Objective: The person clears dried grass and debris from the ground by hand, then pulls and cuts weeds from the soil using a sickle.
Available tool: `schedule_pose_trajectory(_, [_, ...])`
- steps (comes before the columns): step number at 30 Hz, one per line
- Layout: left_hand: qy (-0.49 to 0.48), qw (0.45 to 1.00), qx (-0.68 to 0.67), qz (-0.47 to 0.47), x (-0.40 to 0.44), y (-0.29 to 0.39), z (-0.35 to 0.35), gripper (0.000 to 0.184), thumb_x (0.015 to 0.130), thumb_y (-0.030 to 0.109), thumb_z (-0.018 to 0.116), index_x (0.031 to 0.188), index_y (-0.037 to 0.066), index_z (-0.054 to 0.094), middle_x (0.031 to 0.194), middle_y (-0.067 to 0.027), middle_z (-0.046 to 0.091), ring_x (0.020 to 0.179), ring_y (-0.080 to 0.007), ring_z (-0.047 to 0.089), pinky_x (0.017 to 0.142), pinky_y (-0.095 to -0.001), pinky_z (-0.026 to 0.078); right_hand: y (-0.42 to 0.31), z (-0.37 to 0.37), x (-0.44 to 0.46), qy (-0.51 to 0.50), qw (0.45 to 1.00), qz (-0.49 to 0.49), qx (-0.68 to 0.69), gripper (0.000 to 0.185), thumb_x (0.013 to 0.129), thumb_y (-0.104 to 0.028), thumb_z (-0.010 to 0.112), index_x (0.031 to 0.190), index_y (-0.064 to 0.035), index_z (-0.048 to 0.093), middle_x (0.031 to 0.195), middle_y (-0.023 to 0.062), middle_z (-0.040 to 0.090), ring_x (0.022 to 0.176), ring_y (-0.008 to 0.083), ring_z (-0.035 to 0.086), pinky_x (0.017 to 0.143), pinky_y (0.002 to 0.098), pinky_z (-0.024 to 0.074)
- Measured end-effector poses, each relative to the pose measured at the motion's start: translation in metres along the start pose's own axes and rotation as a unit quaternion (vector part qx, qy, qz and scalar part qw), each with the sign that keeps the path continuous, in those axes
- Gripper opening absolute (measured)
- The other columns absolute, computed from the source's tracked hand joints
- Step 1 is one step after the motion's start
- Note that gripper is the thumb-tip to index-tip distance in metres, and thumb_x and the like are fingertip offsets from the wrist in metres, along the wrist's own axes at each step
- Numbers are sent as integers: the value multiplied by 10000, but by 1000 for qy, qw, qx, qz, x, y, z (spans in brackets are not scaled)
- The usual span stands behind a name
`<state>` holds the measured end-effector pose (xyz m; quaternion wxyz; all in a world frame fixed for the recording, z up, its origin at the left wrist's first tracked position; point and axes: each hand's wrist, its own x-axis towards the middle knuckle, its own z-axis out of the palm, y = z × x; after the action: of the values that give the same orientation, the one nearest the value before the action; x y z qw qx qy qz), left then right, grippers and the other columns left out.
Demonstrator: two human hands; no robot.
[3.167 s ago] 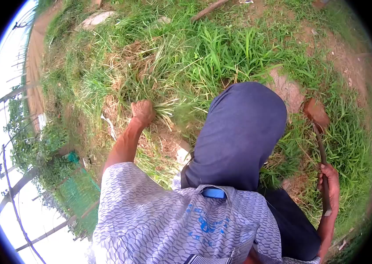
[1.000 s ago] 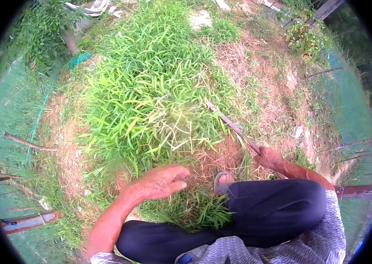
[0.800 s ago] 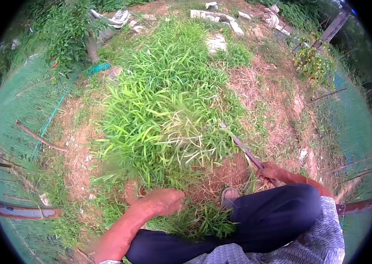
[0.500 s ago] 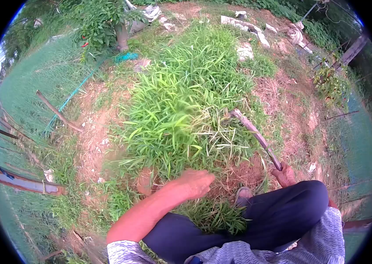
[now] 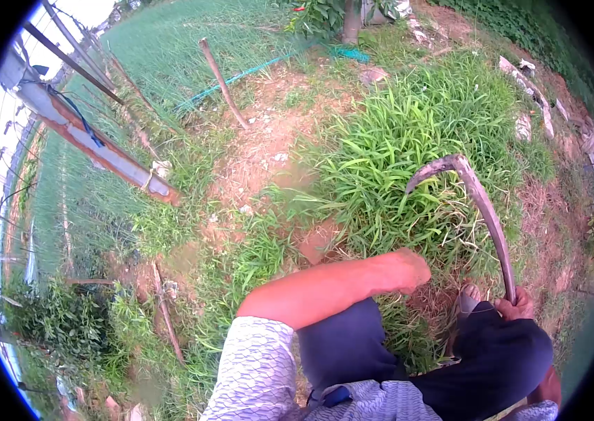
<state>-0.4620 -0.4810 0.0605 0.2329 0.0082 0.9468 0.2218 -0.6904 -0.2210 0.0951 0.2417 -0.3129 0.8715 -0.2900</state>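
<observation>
My right hand is closed around the lower end of a sickle's long wooden handle, beside my bent knee. The sickle stands up from my fist, its curved blade pointing left over the tall green grass. My left hand is stretched across in front of my left knee, just below the near edge of the clump. It is smeared and its fingers are turned away, so any grip is hidden. Loose grass lies between my legs.
A rusty metal post slants in from the left. A wooden stick stands near a blue-green cord. Bare reddish soil borders the clump, a tree trunk rises behind it, and my sandalled foot is close by.
My view has swung left, so the scene sits further right and tilted. The sickle has turned, showing its curved blade above the grass. My right hand still holds its handle.
</observation>
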Motion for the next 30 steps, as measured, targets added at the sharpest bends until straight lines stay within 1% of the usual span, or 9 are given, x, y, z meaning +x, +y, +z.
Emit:
schedule_pose_trajectory(8, [-54, 996, -37, -62, -2, -1, 2, 226, 715, 121, 673, 920, 25, 685, 878, -136, 680, 819, -283, 659, 676, -398, 542, 16, 16, 20, -82, 991, 32, 98, 256, 746, -207, 731, 821, -71, 527, 612, -46, 472, 501, 67, 406, 449, 253, 328])
schedule_pose_trajectory(9, [-73, 995, -25, -59, 0, -3, 2, 232, 720, 128, 674, 927, 24, 681, 881, -140, 680, 820, -291, 658, 681, -401, 541, 12, 13, 21, -103, 985, 41, 129, 237, 768, -204, 732, 821, -18, 595, 636, -5, 530, 543, 89, 466, 471, 258, 347])
schedule_pose_trajectory(10, [-76, 994, -22, -72, 1, -7, 4, 232, 720, 128, 674, 927, 24, 681, 881, -140, 680, 820, -291, 658, 681, -401, 541, 56, 26, 32, -76, 974, 21, 214, 230, 801, -216, 711, 821, -29, 579, 624, -21, 506, 537, 84, 440, 464, 256, 323])
schedule_pose_trajectory(13, [-54, 996, -42, -59, 9, -17, 20, 227, 772, 111, 615, 979, 20, 631, 860, -137, 660, 812, -310, 647, 668, -430, 523, 44, 22, 37, -90, 970, 1, 226, 235, 817, -231, 703, 822, -42, 562, 616, -28, 486, 532, 73, 408, 460, 245, 294])
schedule_pose_trajectory(16, [-121, 982, -54, -133, 7, -19, 12, 216, 755, 134, 639, 932, 14, 670, 891, -147, 673, 836, -323, 652, 692, -419, 523, 33, 15, 44, -97, 980, 13, 175, 224, 835, -222, 687, 800, -54, 543, 612, -29, 485, 521, 65, 390, 457, 234, 274])
schedule_pose_trajectory(20, [-107, 975, -83, -176, 9, -39, 32, 213, 768, 136, 618, 936, 12, 662, 877, -149, 669, 827, -330, 649, 685, -424, 519, 90, 13, 67, -104, 942, 76, 309, 147, 875, -177, 636, 811, -89, 538, 590, -53, 460, 490, 45, 357, 442, 227, 260])
schedule_pose_trajectory(22, [-111, 975, -98, -167, 7, -47, 38, 223, 777, 143, 595, 948, 13, 655, 883, -159, 662, 826, -334, 643, 680, -433, 516, 99, 2, 74, -67, 899, 185, 392, 112, 875, -164, 632, 870, -119, 529, 579, -73, 408, 465, 40, 337, 417, 224, 262])
schedule_pose_trajectory(24, [-112, 975, -88, -170, 7, -50, 43, 230, 780, 156, 595, 956, 17, 652, 883, -154, 660, 822, -337, 640, 678, -428, 517, 136, 5, 96, 6, 885, 181, 428, 242, 882, -246, 624, 776, -163, 423, 496, -38, 354, 300, 80, 282, 263, 249, 188])
schedule_pose_trajectory(30, [-163, 962, -136, -171, 26, -34, 19, 301, 810, 251, 622, 1031, 47, 633, 941, -145, 653, 885, -322, 623, 743, -429, 503, 196, -40, 146, 108, 859, 261, 428, 300, 896, -361, 561, 724, -198, 378, 518, -49, 328, 343, 77, 288, 290, 249, 228])
